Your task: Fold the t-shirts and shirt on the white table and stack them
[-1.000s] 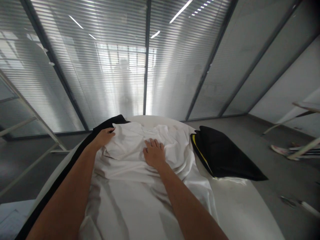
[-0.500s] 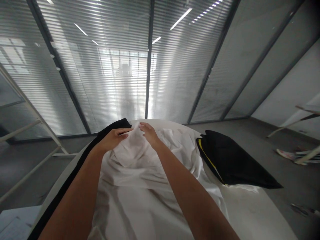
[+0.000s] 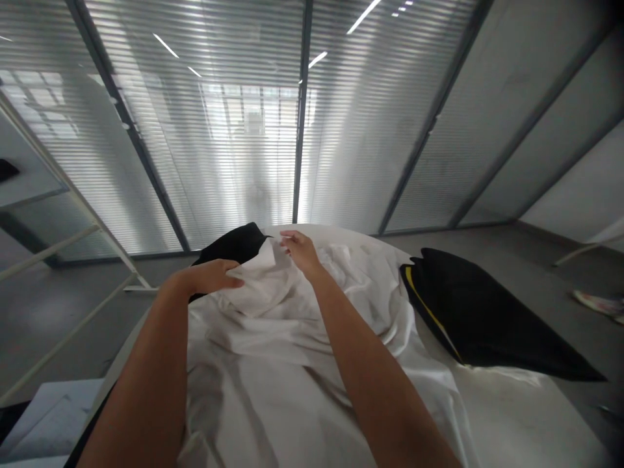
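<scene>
A large white cloth (image 3: pixel 258 338), satiny and full of loose folds, is spread over the white table. My left hand (image 3: pixel 212 276) pinches its edge at the left, thumb below and fingers above. Near the table's far end, my right hand (image 3: pixel 301 252) has its fingers bent round a raised part of the same cloth; the fingertips are small and partly hidden. Between both hands the fabric stands up in a slanting flap. Black cloth (image 3: pixel 231 244) lies just behind my left hand, along the table's left side.
A folded black cloth bundle with a yellow edge (image 3: pixel 487 312) overhangs the right side of the white table (image 3: pixel 511 416). A pale metal rack (image 3: pixel 88 214) stands at the left. White papers (image 3: pixel 53 416) lie lower left. Glass partitions with blinds (image 3: pixel 244 169) rise beyond the table.
My left hand has moved left and slightly down, away from my right hand, drawing the cloth's edge out into a flap. The camera view has shifted a little left.
</scene>
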A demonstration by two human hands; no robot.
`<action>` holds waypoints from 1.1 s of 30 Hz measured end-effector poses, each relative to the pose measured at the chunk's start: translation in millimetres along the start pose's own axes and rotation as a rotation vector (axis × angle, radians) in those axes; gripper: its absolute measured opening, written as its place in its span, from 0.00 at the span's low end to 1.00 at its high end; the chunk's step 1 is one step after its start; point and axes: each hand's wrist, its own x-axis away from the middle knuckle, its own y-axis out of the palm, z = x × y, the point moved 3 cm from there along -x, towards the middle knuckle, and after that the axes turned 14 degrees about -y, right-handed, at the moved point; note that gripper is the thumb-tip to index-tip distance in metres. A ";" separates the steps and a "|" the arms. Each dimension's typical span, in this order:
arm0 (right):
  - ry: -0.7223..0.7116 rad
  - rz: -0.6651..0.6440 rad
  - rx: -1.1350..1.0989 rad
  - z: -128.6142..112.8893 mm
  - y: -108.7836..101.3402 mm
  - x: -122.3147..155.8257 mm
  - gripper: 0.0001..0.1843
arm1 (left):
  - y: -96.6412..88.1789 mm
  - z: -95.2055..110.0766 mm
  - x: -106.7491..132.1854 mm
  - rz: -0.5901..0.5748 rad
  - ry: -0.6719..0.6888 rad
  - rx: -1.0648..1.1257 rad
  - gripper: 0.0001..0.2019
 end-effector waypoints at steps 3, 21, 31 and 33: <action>0.023 -0.112 -0.004 2.3 11.8 6.0 0.15 | -1.9 8.9 1.9 0.096 0.092 0.096 0.27; 0.075 0.092 -0.457 -7.5 -1.3 4.1 0.34 | -2.2 -11.4 -3.7 0.119 -0.162 0.059 0.38; 0.055 -0.168 0.019 13.4 24.4 16.7 0.33 | -2.8 -11.5 5.6 -0.025 -0.035 0.144 0.26; -0.034 -0.274 0.255 15.3 29.8 21.5 0.31 | -4.4 -6.8 9.8 -0.054 -0.016 0.142 0.27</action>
